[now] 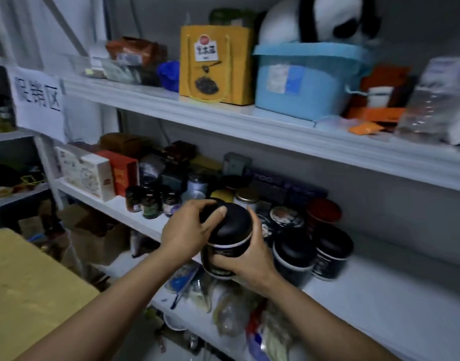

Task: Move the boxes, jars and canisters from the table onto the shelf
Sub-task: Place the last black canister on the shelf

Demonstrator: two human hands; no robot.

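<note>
Both hands hold one black canister [227, 239] at the near edge of the middle shelf [385, 295], left of centre in the scene. The canister stands roughly upright. Whether its base rests on the board cannot be determined.

The left hand [187, 230] lies over the domed lid, fingers curled around its far-left side and thumb pressed on top. The right hand [249, 256] wraps the canister's right side, fingers curled around the banded body and thumb across its near face.

Just right of the held canister, two matching black canisters [327, 254] stand on the same shelf, close together. Behind them are several round tins with patterned and red lids. To the left, a cluster of small dark jars [150, 201] stands near the shelf edge, followed by a red box [124, 173] and a white box [90, 173].

The upper shelf carries a yellow gift bag [215, 66], a blue tub [309, 79] and a panda plush [327, 19] above the tub. A yellow table [28, 282] occupies the near left corner.
</note>
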